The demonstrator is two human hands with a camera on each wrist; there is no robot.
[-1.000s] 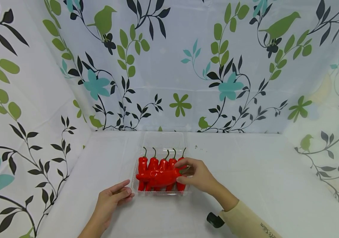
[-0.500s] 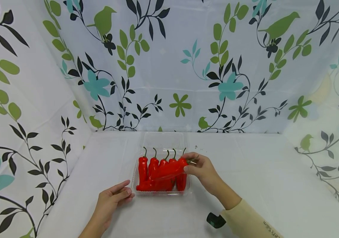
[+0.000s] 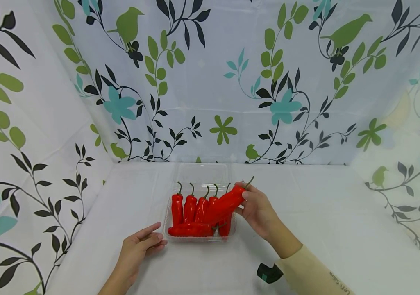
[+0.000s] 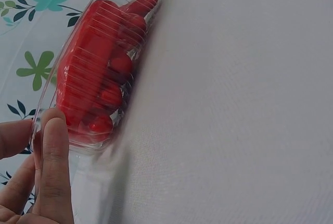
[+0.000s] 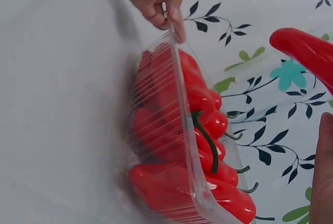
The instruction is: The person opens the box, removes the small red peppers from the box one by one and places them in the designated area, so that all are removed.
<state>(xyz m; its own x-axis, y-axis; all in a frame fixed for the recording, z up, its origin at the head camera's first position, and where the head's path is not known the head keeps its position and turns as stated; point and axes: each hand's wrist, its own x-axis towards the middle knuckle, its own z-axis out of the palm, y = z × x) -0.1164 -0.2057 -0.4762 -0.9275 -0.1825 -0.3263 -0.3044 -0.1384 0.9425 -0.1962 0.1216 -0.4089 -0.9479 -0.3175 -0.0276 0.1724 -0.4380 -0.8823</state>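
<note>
My right hand (image 3: 257, 207) grips a long red chili pepper (image 3: 226, 204) near its stem end, tilted above the right side of a clear plastic container (image 3: 167, 217). The pepper's tip (image 5: 296, 44) shows in the right wrist view, apart from the container. Several red peppers (image 3: 177, 209) lie side by side in the container, stems toward the back. Another pepper (image 3: 191, 230) lies crosswise over their front ends, its green stem (image 5: 208, 143) pointing right. My left hand (image 3: 139, 250) pinches the container's front left rim between thumb and fingers (image 4: 55, 166).
Behind the peppers the container's clear lid (image 3: 203, 173) stands folded open. White cloth (image 3: 305, 205) covers the table. A patterned cloth (image 3: 213, 82) with leaves and birds hangs at the back and sides. A dark device (image 3: 269, 272) sits at my right wrist.
My right hand has lifted one pepper off the crosswise layer, up and to the right, uncovering another crosswise pepper below. The left hand has stayed at the rim.
</note>
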